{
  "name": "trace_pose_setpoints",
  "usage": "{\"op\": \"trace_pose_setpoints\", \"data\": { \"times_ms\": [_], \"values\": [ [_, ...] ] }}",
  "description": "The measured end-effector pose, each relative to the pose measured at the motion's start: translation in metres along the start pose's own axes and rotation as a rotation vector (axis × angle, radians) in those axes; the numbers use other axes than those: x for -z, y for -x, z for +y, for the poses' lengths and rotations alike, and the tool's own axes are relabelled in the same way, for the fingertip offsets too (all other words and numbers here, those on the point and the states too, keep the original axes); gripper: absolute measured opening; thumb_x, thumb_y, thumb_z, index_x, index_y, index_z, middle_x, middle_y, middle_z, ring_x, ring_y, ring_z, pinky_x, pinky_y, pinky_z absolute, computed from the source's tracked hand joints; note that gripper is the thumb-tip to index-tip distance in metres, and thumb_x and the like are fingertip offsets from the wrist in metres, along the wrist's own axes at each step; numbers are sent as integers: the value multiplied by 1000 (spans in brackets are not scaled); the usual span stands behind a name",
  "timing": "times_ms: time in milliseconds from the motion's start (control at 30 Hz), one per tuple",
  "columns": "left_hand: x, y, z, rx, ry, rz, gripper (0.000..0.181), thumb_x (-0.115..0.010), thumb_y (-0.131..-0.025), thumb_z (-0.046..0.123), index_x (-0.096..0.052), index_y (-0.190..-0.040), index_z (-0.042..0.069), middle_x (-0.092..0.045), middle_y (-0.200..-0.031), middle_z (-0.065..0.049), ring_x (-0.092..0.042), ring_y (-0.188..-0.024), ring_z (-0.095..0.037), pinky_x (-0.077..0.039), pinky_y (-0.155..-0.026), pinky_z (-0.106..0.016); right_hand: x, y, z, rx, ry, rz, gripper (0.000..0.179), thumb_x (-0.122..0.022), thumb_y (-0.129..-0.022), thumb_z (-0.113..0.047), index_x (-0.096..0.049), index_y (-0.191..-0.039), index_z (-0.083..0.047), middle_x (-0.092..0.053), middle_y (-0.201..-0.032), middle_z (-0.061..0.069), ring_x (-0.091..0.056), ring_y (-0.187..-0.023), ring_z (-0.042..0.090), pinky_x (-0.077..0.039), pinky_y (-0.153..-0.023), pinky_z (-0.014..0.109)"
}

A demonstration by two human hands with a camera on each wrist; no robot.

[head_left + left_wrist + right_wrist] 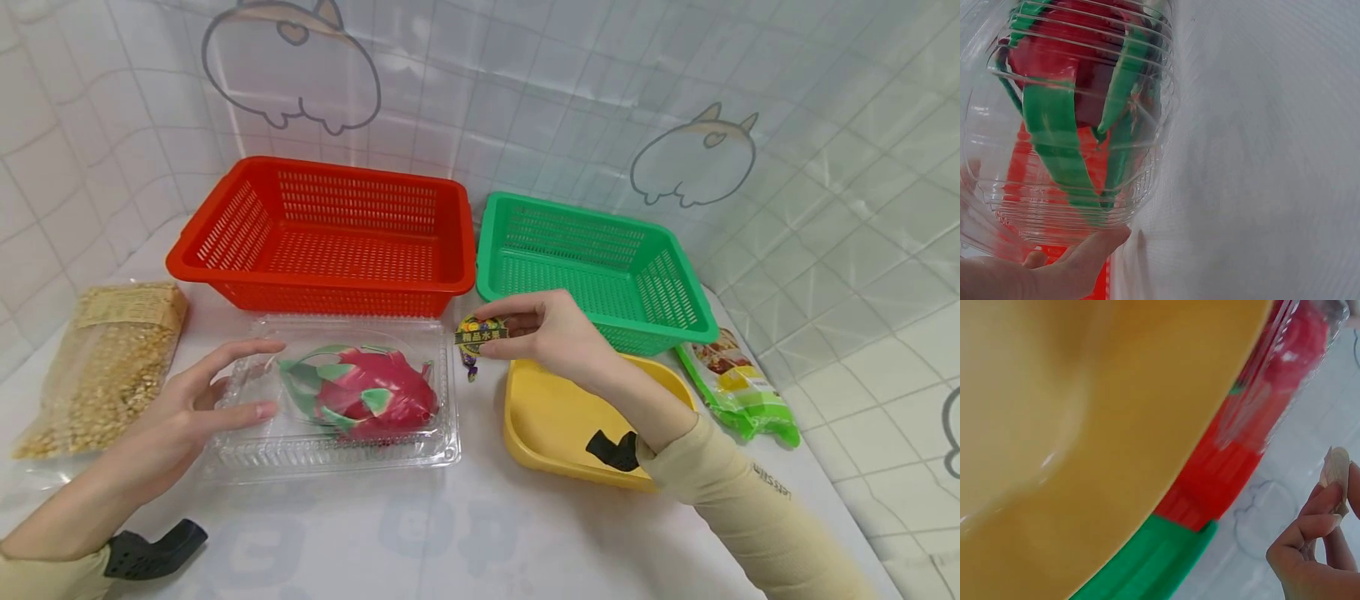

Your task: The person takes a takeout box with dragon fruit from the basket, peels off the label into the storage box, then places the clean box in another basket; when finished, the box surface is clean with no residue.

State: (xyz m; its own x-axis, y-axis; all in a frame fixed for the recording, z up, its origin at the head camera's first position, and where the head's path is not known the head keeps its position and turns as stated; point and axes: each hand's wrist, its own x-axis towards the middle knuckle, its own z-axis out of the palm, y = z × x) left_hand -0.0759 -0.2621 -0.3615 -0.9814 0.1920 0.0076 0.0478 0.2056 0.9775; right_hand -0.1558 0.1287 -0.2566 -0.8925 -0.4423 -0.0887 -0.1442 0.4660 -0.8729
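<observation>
Left hand (176, 408) gripped left end of clear container (322, 452), dragon fruit (382, 400) inside. Yellow bin (551, 417) sat to its right. I saw right hand (570, 337), well apart, pinching round label (477, 337) by bin's far-left corner. Red basket (337, 287), green basket (577, 237) stood behind.

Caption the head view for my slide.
A label in the right hand's grip, beside a dragon fruit in a clear box.

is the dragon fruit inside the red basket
No, the dragon fruit lies inside the clear box, which sits in front of the red basket.
</observation>
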Motion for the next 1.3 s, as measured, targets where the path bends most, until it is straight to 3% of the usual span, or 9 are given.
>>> {"op": "trace_pose_setpoints", "data": {
  "times_ms": [200,533,767,933,1033,1300],
  "values": [
    [0,1,1,27,-6,-2,64,-62,-96,12,-38,-152,31,-36,-148,12,-6,-143,-17,16,-105,-79,19,3,22,-27,44,19,35,-85,-79,-23,-76,-113,-25,-74,-109,-3,-67,-98,20,-56,-81,27],
    [0,0,0,23,-14,8,64,-62,-96,11,-38,-152,31,-36,-147,14,-8,-141,-13,15,-105,-80,37,4,50,-47,48,25,36,-85,-79,-20,-75,-114,-21,-74,-111,1,-65,-92,20,-55,-78,26],
    [0,0,-1,5,-13,11,64,-62,-95,9,-38,-152,29,-39,-144,19,-16,-133,-1,16,-104,-81,45,7,64,-95,120,24,37,-86,-79,-19,-75,-115,-20,-72,-89,2,-57,-78,16,-50,-65,27],
    [0,-1,-1,7,-14,5,65,-62,-95,10,-38,-152,30,-38,-145,18,-15,-134,-1,16,-104,-81,46,7,71,-121,131,-4,38,-85,-80,-17,-74,-116,-15,-70,-80,2,-59,-75,15,-52,-67,29],
    [0,-1,0,16,-18,7,65,-62,-95,11,-38,-152,31,-37,-146,16,-13,-137,-3,15,-104,-80,46,6,75,-121,134,-20,37,-84,-80,-16,-75,-116,-14,-72,-83,4,-62,-76,15,-54,-70,30],
    [0,0,0,30,-27,9,65,-63,-95,12,-37,-152,32,-33,-150,9,-6,-144,-15,15,-105,-80,43,5,87,-101,197,-42,34,-84,-81,-14,-75,-113,-7,-74,-111,7,-67,-91,14,-54,-78,23]
  ]
}}
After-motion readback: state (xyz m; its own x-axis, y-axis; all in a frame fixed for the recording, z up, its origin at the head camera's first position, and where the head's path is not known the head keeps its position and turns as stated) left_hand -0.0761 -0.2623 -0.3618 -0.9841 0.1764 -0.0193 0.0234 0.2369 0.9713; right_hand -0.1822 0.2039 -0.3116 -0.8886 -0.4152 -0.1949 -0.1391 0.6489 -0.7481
